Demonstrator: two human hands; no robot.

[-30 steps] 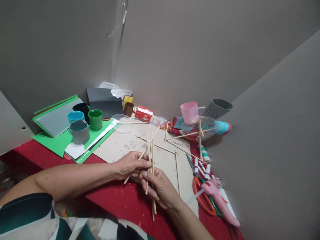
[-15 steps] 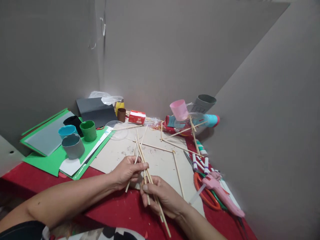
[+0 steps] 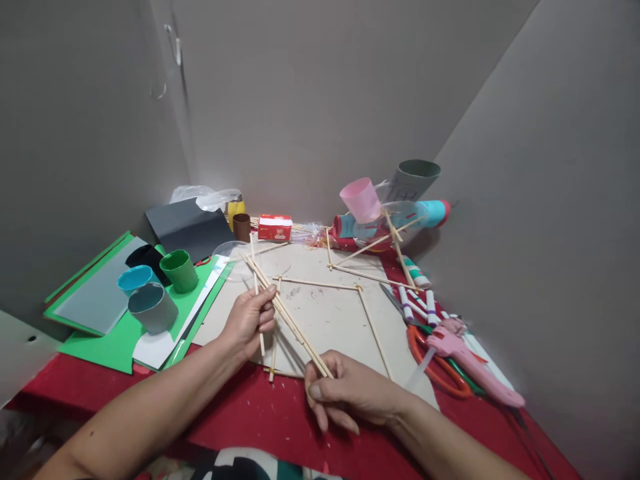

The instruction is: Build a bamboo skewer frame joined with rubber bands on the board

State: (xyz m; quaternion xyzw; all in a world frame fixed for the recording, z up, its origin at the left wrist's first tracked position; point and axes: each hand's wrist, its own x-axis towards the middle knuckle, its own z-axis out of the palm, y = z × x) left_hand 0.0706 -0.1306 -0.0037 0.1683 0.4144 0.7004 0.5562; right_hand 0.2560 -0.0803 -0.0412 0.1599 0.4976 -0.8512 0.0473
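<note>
Several thin wooden sticks (image 3: 293,322) slant between my hands in a narrow bundle. My left hand (image 3: 250,320) is closed around their upper part and also pinches a separate paler stick (image 3: 262,337) that points down apart from the bundle. At the lower end, my right hand (image 3: 337,390) pinches the bundle between thumb and fingers. Beneath, a square frame of sticks (image 3: 320,283) with yellowish corner joints lies on a grey board (image 3: 330,327); my hands hide part of it. A second stick structure (image 3: 373,272) stands behind it to the right.
To the right lie a pink glue gun (image 3: 475,367), orange-handled scissors (image 3: 440,373) and white markers (image 3: 430,308). Paper cups, including a green one (image 3: 180,272), sit on green sheets (image 3: 107,350) at left. A red box (image 3: 275,228) and a pink paper cup (image 3: 361,200) are behind.
The sticks have come together into a tighter bundle. My right hand has slid to their lower end, and my left hand has moved slightly up and left. The view has shifted a little.
</note>
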